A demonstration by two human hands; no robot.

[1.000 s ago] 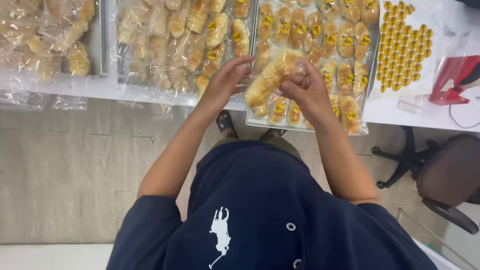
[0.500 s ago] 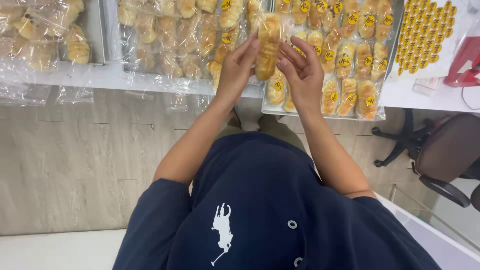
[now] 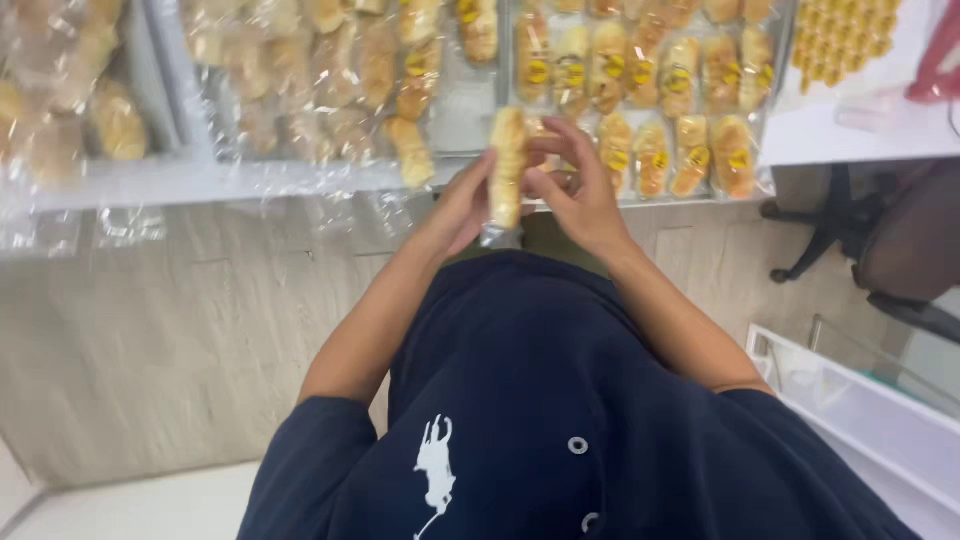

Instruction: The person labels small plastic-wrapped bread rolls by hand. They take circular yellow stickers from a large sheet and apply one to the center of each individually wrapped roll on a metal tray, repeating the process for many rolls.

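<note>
Trays (image 3: 470,110) of wrapped pastries covered the white counter (image 3: 860,135); those on the right tray (image 3: 760,90) carried round yellow stickers, most on the left did not. One long pastry in a clear bag (image 3: 507,165) was held upright above the counter edge, between both hands. My left hand (image 3: 462,205) cupped its lower side; my right hand (image 3: 580,195) pinched the wrap near the top. Judged step: closing or labelling the wrap. Next move likely needs a steady grip and a free slot on the right tray.

My one camera sits on my head, looking steeply down past my chest (close) toward the counter edge (image 3: 300,180) ahead.
</note>
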